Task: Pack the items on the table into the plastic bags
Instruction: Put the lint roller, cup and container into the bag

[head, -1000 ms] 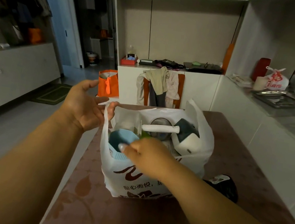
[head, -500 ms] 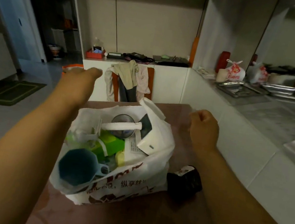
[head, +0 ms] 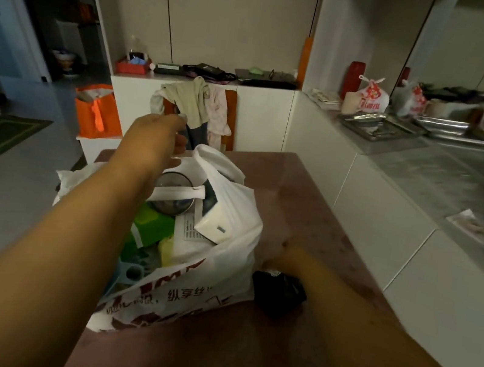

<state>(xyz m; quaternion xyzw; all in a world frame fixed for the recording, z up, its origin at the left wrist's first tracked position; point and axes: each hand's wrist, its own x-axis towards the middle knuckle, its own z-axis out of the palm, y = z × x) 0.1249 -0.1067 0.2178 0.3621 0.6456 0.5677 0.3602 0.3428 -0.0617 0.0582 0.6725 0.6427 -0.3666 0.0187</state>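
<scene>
A white plastic bag (head: 187, 273) with red print stands open on the brown table (head: 305, 200). Inside it I see a metal strainer with a white handle (head: 176, 192), a white box (head: 215, 227), a green carton (head: 151, 227) and a blue cup (head: 127, 273). My left hand (head: 153, 141) reaches over the bag's far rim with loosely curled fingers; nothing shows in it. My right hand (head: 281, 255) is low against the bag's right side, dim and partly hidden. Just below that hand, a black item (head: 279, 290) lies on the table.
A white counter runs along the right with metal trays (head: 378, 126), tied bags (head: 372, 97) and a flat packet (head: 482, 233). A chair draped with clothes (head: 197, 105) stands beyond the table's far end. An orange bag (head: 95, 114) sits at the left.
My right hand dropped from a raised fist to the table beside the bag, near the black item. My left hand lowered toward the bag's far rim. The view shifted slightly.
</scene>
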